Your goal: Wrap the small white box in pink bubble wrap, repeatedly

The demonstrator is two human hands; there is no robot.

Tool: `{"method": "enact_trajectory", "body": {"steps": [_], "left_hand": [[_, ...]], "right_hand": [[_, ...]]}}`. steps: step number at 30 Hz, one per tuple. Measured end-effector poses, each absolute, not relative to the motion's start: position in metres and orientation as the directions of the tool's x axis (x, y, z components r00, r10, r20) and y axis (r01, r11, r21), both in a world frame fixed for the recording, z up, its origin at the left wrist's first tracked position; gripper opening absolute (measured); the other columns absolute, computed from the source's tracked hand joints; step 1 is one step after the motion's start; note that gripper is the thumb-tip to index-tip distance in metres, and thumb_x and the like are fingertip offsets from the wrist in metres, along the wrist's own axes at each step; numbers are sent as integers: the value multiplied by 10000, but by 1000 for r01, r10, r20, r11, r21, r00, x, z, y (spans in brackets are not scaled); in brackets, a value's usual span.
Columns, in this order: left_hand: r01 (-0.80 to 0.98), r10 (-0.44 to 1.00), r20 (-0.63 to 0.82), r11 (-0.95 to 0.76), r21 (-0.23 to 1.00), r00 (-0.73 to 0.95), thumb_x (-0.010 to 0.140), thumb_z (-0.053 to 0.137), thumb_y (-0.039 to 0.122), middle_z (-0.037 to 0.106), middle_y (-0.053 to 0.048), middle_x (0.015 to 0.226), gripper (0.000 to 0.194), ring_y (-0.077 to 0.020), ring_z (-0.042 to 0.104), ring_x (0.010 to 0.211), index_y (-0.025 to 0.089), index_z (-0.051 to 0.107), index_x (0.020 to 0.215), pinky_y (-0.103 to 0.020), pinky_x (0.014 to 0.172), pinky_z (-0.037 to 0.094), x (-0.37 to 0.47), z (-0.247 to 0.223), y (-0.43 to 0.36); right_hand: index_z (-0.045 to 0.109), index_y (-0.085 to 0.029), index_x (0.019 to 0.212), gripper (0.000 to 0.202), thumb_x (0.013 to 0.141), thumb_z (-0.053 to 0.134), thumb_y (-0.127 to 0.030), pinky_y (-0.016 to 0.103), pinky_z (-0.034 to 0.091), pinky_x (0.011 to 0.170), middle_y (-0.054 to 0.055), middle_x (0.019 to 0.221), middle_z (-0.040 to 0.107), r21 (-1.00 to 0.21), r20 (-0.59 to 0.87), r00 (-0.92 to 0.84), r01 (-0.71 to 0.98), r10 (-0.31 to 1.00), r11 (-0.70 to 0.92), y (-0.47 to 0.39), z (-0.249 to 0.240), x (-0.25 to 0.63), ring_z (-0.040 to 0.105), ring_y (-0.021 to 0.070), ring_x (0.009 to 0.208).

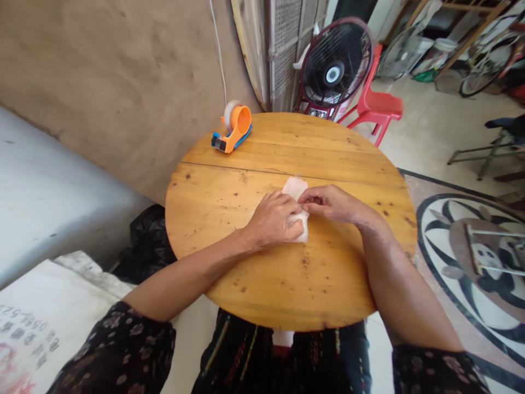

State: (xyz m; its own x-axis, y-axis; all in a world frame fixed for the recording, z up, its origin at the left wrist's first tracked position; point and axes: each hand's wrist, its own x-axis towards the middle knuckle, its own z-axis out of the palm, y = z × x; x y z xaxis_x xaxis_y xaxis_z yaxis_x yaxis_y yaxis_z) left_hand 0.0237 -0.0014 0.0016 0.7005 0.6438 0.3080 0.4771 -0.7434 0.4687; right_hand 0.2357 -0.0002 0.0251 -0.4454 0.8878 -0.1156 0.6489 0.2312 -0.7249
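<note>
A small whitish-pink packet (pixel 296 186), seemingly wrapped in translucent film or bubble wrap, lies on the round wooden table (pixel 303 279). Over its left side my left hand (pixel 275 220) is pressed, fingers bent around it and thumb near its lower end. My right hand (pixel 326 202) is at the packet's right edge, thumb and fingers pinched together against it. What sits between those fingertips is too small to make out. Much of the packet's middle is hidden under both hands.
An orange tape dispenser (pixel 238 128) with a clear roll stands at the table's far left edge. Behind the table are a dark red fan (pixel 336 63) and a red plastic chair (pixel 379 104). A black bag (pixel 150 241) and a printed white sack (pixel 45 312) lie at left.
</note>
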Motion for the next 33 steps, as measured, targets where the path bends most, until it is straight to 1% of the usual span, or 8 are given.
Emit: {"method": "enact_trajectory", "body": {"steps": [8,12,17,23,25,27,30,33], "left_hand": [[488,648,303,-741,461,699,757,512,288,694,-90,959,226,-252,577,936,160,656,876,-396,883,453,24,2,-2],[486,646,298,-741,463,702,759,512,284,688,-85,938,210,-248,574,928,162,652,857,-393,878,455,24,3,-2],[485,649,308,-741,465,696,762,515,274,694,-83,925,183,-249,581,922,174,650,832,-396,875,457,24,2,-2],[482,660,310,-729,486,685,783,529,279,690,-97,932,209,-240,579,921,144,673,853,-386,888,458,23,1,-3],[469,659,310,-725,503,686,781,549,289,685,-97,930,213,-238,577,936,141,681,858,-379,893,459,22,2,-2],[458,657,309,-723,517,688,776,564,292,681,-92,933,209,-234,576,951,146,686,861,-369,898,460,20,2,0],[456,659,297,-716,529,690,787,563,291,676,-86,938,199,-224,574,944,151,691,846,-363,902,457,20,1,2],[454,658,288,-713,534,696,807,553,315,668,-81,928,216,-220,570,924,153,694,835,-368,904,451,19,2,4]], "right_hand": [[730,-183,1011,286,816,521,-187,279,442,701,42,890,734,-599,-37,-439,729,898,332,1,17,227,629,173,769],[730,-189,1012,302,798,517,-183,301,480,725,50,945,736,-658,54,-386,680,921,324,4,11,227,640,184,791],[725,-179,993,256,846,535,-268,323,511,715,38,845,727,-731,99,-268,634,958,253,-4,28,238,641,190,751],[717,-207,1007,211,879,561,-268,336,549,731,60,978,736,-606,73,-344,730,936,316,-54,54,228,675,199,806],[684,-238,1110,253,883,573,-249,373,560,846,76,1167,695,-574,157,-367,721,917,388,-72,50,218,669,231,1018],[636,-249,1194,323,873,600,-235,457,506,1001,97,1289,640,-493,247,-381,742,891,454,-86,39,208,603,268,1196],[586,-224,1248,379,871,620,-232,511,482,1033,133,1293,638,-410,321,-361,780,876,472,-94,25,200,594,293,1212],[582,-229,1252,388,869,641,-264,520,501,1002,131,1251,663,-394,344,-356,785,869,478,-91,19,197,617,305,1170]]}}
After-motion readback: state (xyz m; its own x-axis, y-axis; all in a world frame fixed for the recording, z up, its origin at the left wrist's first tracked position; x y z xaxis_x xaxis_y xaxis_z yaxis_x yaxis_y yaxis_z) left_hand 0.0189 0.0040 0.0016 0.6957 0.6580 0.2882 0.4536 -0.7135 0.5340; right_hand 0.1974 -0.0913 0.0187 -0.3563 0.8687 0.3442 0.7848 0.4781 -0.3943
